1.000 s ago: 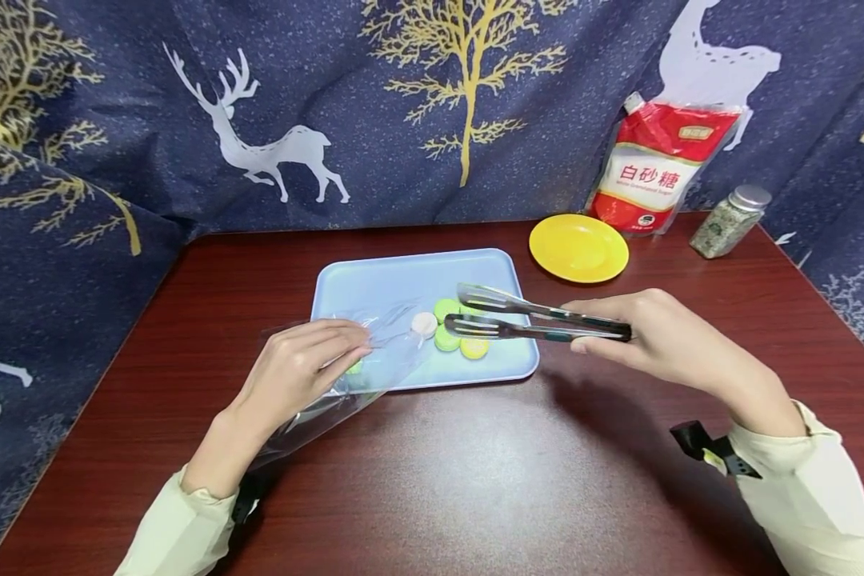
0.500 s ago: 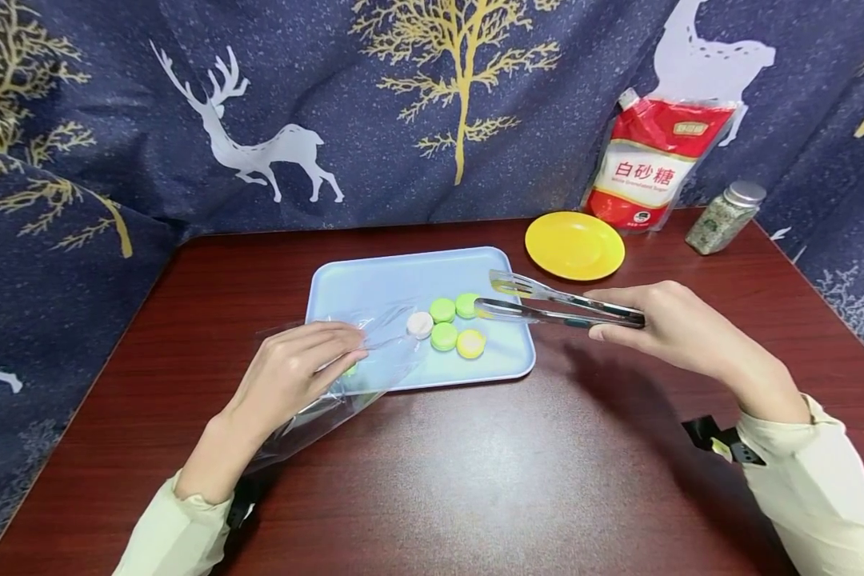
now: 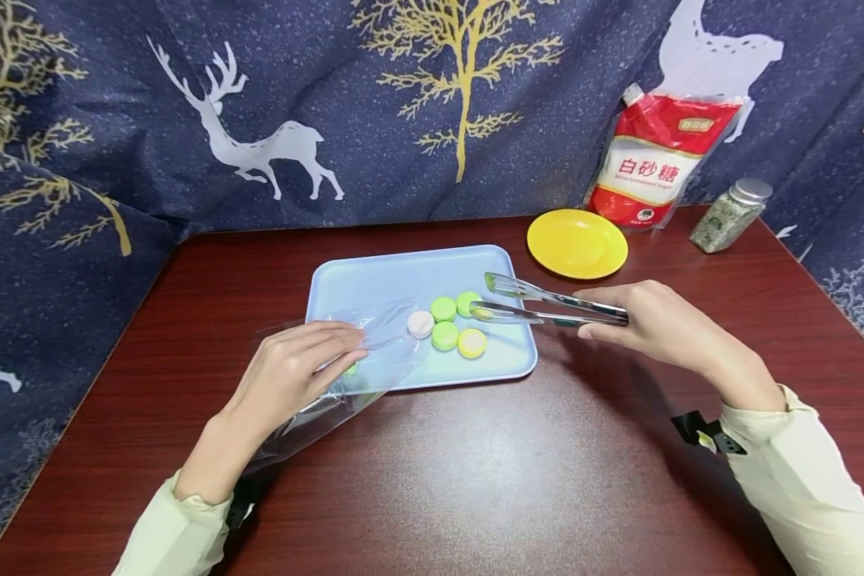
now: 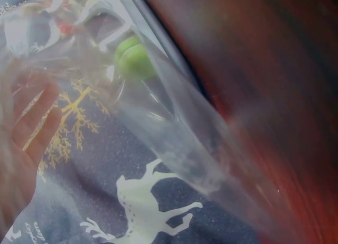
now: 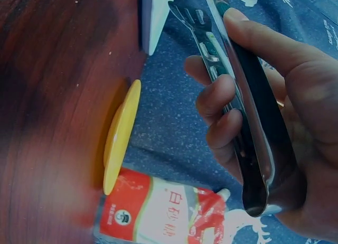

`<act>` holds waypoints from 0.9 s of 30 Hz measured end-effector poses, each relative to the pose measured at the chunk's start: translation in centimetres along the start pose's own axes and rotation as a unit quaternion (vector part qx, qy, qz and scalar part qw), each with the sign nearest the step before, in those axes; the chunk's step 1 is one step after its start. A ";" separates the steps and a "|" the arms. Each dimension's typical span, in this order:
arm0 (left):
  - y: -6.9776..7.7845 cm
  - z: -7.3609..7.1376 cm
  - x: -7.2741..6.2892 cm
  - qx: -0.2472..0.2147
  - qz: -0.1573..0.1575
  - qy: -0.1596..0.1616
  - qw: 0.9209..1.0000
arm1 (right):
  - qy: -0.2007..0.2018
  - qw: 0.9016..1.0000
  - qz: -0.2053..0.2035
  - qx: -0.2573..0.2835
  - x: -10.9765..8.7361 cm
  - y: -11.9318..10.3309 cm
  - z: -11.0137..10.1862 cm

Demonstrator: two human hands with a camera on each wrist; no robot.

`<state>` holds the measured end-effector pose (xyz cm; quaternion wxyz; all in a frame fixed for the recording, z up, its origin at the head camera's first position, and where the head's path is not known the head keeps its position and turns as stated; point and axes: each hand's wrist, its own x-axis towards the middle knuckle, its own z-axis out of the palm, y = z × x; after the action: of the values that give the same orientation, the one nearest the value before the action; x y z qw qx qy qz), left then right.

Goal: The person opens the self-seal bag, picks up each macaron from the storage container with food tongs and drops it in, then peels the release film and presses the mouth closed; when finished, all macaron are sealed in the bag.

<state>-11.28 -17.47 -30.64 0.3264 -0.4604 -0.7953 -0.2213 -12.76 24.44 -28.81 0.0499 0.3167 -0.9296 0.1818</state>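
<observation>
My left hand (image 3: pixel 291 368) pinches a clear plastic bag (image 3: pixel 331 416) over the left front of the blue tray (image 3: pixel 374 276). Inside it, the left wrist view shows a green macaron (image 4: pixel 134 59). With its thumb on one arm and fingers curled round the other, my right hand (image 3: pixel 666 332) holds metal tongs (image 3: pixel 507 314). Their slotted tips are spread, nothing visibly between them, above the tray's right part. The lower tip partly covers one green macaron (image 3: pixel 466 302). Beside it lie two more green macarons (image 3: pixel 445 336), a yellow one (image 3: pixel 472 343) and a pale one (image 3: pixel 421 324) by the bag's mouth.
A yellow plate (image 3: pixel 578 244) stands behind the tray to the right. Behind that, a red and white sugar pouch (image 3: pixel 648 172) leans against the patterned cloth (image 3: pixel 389 192). At the table's (image 3: pixel 475 472) back right corner is a glass jar (image 3: pixel 730 216) with a metal lid.
The tongs have moved right from over the green macarons, then slightly back left in the last half second. Their tips stay spread. My left hand keeps its hold on the bag.
</observation>
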 end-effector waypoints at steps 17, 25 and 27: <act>0.0 0.0 0.1 -0.003 -0.002 -0.001 1.000 | -0.019 1.000 0.006 0.010 0.6 0.3 1.2; -0.1 0.0 0.0 0.001 -0.001 -0.002 1.000 | -0.012 1.000 -0.011 0.011 0.9 0.3 1.5; -0.1 0.0 0.0 0.000 -0.002 -0.003 1.000 | -0.011 1.000 -0.014 0.011 0.9 0.3 1.6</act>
<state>-11.37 -17.49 -30.66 0.3237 -0.4595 -0.7972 -0.2205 -13.61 23.60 -30.17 0.0385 0.3325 -0.9235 0.1875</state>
